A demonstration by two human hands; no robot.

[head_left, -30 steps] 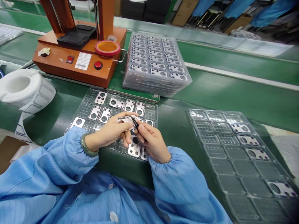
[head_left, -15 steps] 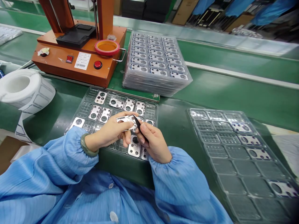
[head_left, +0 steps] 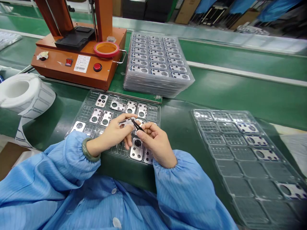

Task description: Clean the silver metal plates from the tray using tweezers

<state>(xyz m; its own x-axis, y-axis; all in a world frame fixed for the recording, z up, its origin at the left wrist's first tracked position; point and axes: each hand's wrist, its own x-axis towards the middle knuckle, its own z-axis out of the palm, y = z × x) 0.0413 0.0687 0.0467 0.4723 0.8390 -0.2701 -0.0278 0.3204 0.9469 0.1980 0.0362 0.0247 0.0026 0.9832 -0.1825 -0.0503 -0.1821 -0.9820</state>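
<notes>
My left hand (head_left: 112, 134) holds a silver metal plate (head_left: 127, 122) between thumb and fingers, tilted above a clear tray. Black tweezers (head_left: 137, 125) are pinched in my right hand (head_left: 157, 142), and their tips reach the plate's right end. Beneath both hands lies the clear tray (head_left: 90, 113), with several silver plates in its compartments, some lying at differing angles. My hands cover part of this tray. A second clear tray (head_left: 242, 169), to the right, has several plates along its right side.
An orange machine (head_left: 69, 73) with a roll of pink-edged tape (head_left: 106, 49) stands at the back left. Beside it is a stack of filled trays (head_left: 158, 81). A white label roll (head_left: 35, 99) sits at the left.
The plate has tilted more edge-on in my left hand. My right hand has turned, and the tweezers now lie flatter, pointing up and left. The view has shifted slightly.
</notes>
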